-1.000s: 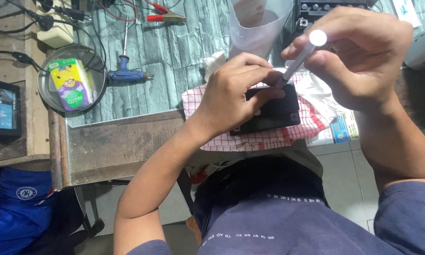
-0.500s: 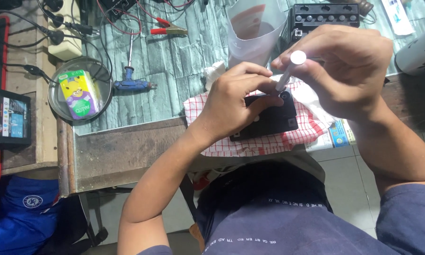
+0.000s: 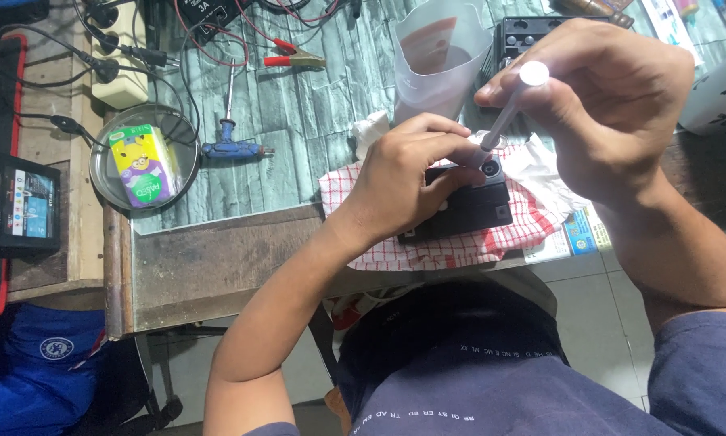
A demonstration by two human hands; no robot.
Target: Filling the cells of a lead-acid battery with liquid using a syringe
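The left hand [image 3: 407, 182] lies curled over a small black box [image 3: 468, 206], fingers pressed down on its top, seemingly to keep it from sliding while the other hand works on it. The box sits on a red-and-white checked cloth [image 3: 460, 242] at the near edge of the table [image 3: 217, 250], the soft fabric probably there to cushion it and catch drips or bits. The right hand [image 3: 613, 105] pinches a thin white stick [image 3: 512, 109] between thumb and fingertips, held tilted so its lower tip meets a round opening at the box's upper corner; the flat round end points up at the camera. The box looks like hard, matte plastic with square corners. Crumpled white tissue [image 3: 540, 165] lies just beside it. Further back stand a clear plastic bag [image 3: 439, 56], a blue-handled screwdriver [image 3: 230, 141] and a shallow metal dish [image 3: 104, 173] holding a small yellow-and-purple carton [image 3: 141, 165], well apart from the hands.
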